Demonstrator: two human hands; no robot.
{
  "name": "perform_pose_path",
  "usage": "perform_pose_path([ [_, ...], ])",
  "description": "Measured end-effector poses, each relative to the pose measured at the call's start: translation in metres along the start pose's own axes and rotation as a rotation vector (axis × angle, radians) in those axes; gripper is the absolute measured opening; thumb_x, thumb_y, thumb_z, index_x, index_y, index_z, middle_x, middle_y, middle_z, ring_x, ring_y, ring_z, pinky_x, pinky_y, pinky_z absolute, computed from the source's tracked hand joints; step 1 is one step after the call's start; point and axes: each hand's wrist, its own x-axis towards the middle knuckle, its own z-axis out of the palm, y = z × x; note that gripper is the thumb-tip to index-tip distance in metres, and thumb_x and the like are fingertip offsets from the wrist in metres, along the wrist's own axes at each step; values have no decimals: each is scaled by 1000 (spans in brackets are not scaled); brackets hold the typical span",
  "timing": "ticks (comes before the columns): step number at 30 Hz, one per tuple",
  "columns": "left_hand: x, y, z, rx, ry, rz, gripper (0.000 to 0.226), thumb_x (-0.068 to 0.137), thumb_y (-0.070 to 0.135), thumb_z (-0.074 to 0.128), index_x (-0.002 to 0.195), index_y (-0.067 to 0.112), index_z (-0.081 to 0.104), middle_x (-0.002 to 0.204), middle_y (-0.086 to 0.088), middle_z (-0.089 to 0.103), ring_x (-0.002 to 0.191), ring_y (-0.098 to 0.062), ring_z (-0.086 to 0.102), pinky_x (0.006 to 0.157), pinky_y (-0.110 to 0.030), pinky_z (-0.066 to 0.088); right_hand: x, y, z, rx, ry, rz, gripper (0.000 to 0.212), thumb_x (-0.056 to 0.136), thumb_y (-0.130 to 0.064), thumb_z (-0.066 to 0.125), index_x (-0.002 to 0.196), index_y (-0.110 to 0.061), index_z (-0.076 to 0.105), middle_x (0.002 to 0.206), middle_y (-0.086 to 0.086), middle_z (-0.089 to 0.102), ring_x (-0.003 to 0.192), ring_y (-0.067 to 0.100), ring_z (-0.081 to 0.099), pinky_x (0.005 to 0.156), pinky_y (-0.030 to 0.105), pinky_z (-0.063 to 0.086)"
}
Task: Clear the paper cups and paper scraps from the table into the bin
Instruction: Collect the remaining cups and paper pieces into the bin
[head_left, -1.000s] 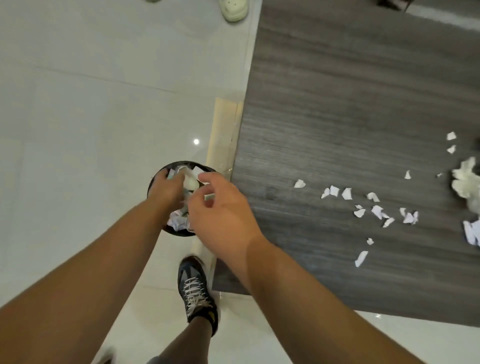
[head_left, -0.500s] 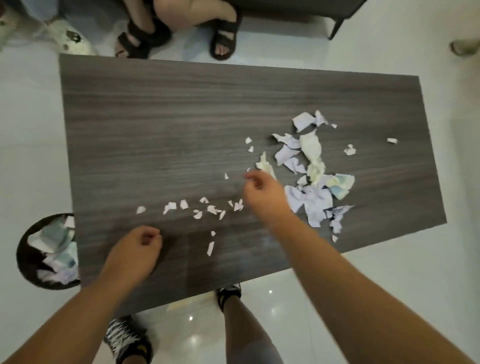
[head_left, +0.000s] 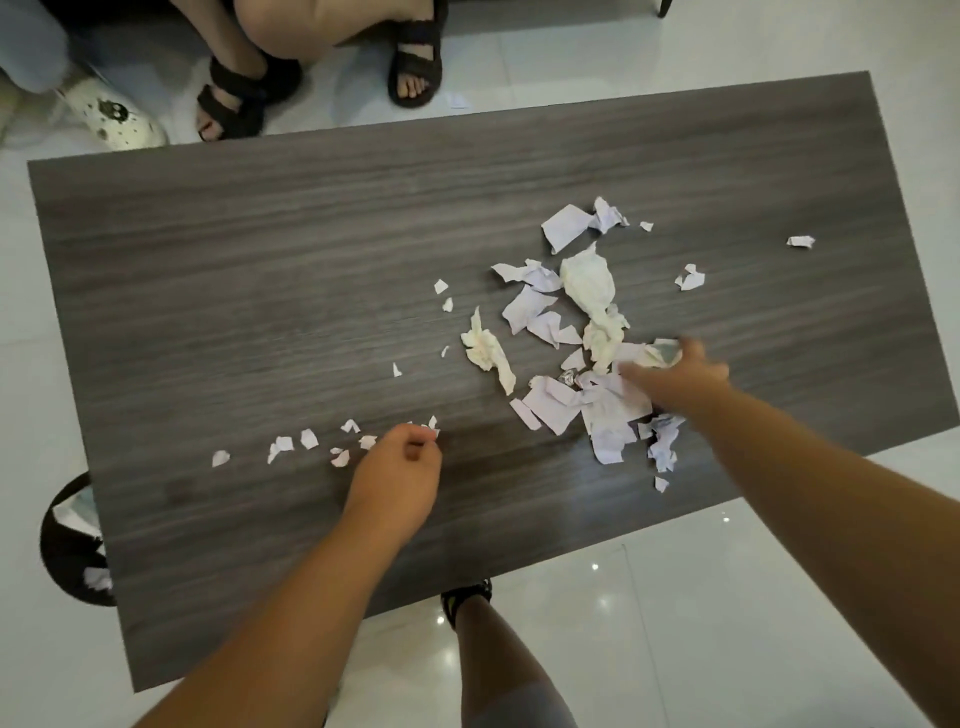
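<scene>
The left hand (head_left: 397, 475) is hovering low over the near-middle of the dark wood-grain bench (head_left: 260, 270), its fingers curled inward with the tips drawn together; a tiny white scrap seems to be touching the fingertips, though it is too small to tell whether it is truly being pinched. Just beyond and to the left of this hand a loose row of small paper scraps (head_left: 291, 444) is lying on the bench, stretching away toward the left edge. The right hand (head_left: 675, 376) is reaching farther out, blurred, with its fingers spread and reaching into the near edge of the big pile of torn paper (head_left: 571, 332); whether they are closing on anything cannot be told. That pile is spreading mostly beyond and to the left of the right hand, with crumpled cream tissue-like pieces among flat white bits, and more torn sheets are sitting under and just in front of the wrist. A few stray scraps (head_left: 691, 278) are lying well beyond the right hand, toward the far right of the bench. The black bin (head_left: 67, 551) is standing on the floor well to the left of the left hand, partly hidden under the bench edge, with white paper showing inside it.
</scene>
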Motion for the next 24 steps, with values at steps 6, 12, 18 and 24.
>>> perform_pose_path([
  [6, -16, 20, 41, 40, -103, 41, 16, 102, 36, 55, 98, 47, 65, 102, 14, 74, 87, -11, 76, 81, -38, 63, 8, 29, 25, 237, 137, -211, 57, 95, -42, 62, 149, -29, 45, 139, 13, 36, 78, 25, 59, 82, 37, 49],
  [12, -18, 63, 66, -86, -177, 67, 12, 104, 39, 59, 101, 41, 70, 106, 13, 75, 83, -7, 76, 81, -36, 65, -27, 13, 5, 482, 238, -274, 38, 95, -47, 51, 125, -25, 58, 111, 11, 68, 96, 33, 68, 82, 44, 57],
  [18, -22, 99, 70, -569, -486, 1, 52, 93, 67, 65, 138, 41, 63, 124, 3, 76, 103, -21, 78, 87, -44, 66, -114, -10, 13, 385, -300, -632, 39, 92, -73, 46, 93, -43, 70, 87, -18, 78, 80, 2, 74, 73, 30, 56],
  [24, -7, 75, 49, -612, -458, -62, 25, 106, 34, 66, 131, 33, 65, 120, -7, 79, 106, -31, 79, 76, -37, 63, -123, -28, 5, 55, -518, -745, 22, 96, -61, 46, 83, -59, 64, 78, -34, 67, 75, -15, 62, 70, 23, 44],
])
